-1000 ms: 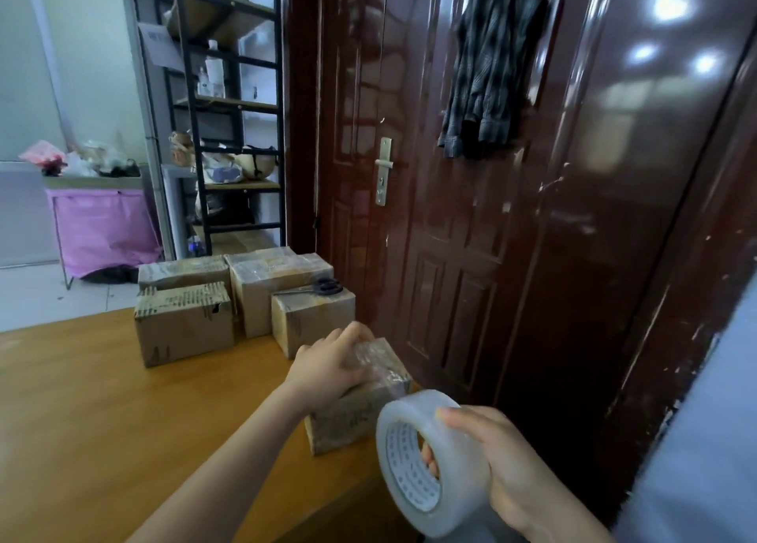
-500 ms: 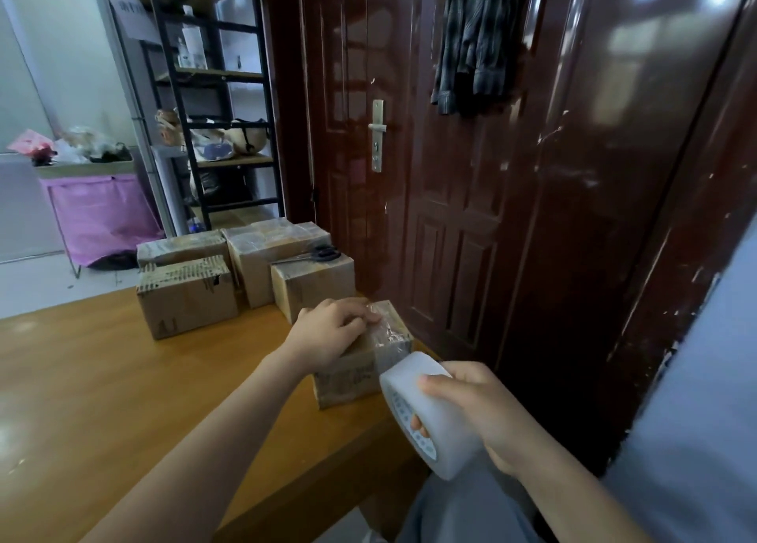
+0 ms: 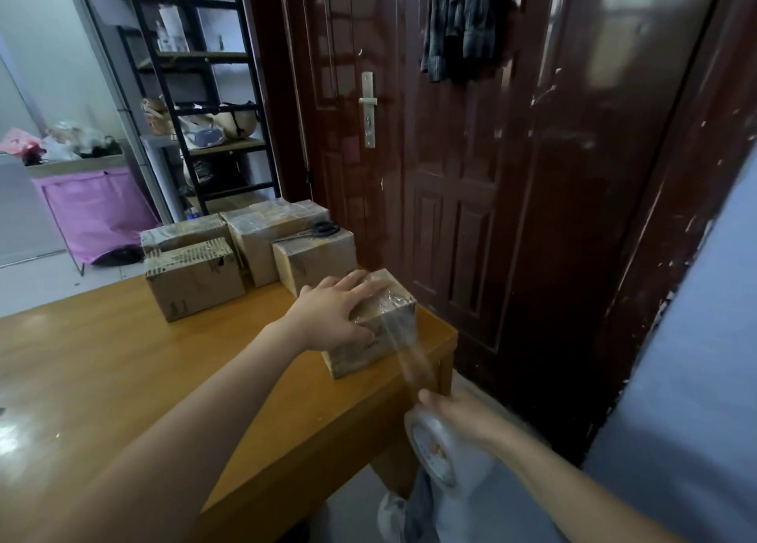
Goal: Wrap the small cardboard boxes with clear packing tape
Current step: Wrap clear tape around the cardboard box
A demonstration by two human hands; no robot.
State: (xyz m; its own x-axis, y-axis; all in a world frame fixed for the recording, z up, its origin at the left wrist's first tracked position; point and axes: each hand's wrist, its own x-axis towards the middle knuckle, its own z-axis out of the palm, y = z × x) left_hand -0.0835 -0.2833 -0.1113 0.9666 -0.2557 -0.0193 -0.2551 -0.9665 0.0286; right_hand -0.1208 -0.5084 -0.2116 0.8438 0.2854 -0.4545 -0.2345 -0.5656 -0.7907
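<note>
A small cardboard box [image 3: 370, 329] sits near the right front corner of the wooden table [image 3: 123, 378]. Its top and front are partly covered in shiny clear tape. The left hand [image 3: 334, 317] lies flat on top of the box with its fingers spread out, pressing down on it.

A strip of clear tape [image 3: 409, 356] stretches from the front of the box down and off the table edge to the tape roll [image 3: 432, 448]. The right hand [image 3: 463, 417] holds the roll, with its fingers curled over it, below the table edge and a little apart from the box. The roll looks blurry.

Behind the box stand four more boxes, close together. The nearest one [image 3: 315, 257] is just behind the left hand. A pair of black scissors [image 3: 315, 230] lies on top of it. Next to it is a taller box [image 3: 270, 235], and to the left are a box with torn edges [image 3: 194, 278] and another box [image 3: 184, 233] behind that one.

A dark red door [image 3: 450, 173] with a metal handle [image 3: 368, 108] stands to the right of the table. A checked cloth [image 3: 463, 22] hangs on it. A black shelf [image 3: 205, 91] and a pink bin [image 3: 94, 210] stand farther back.
</note>
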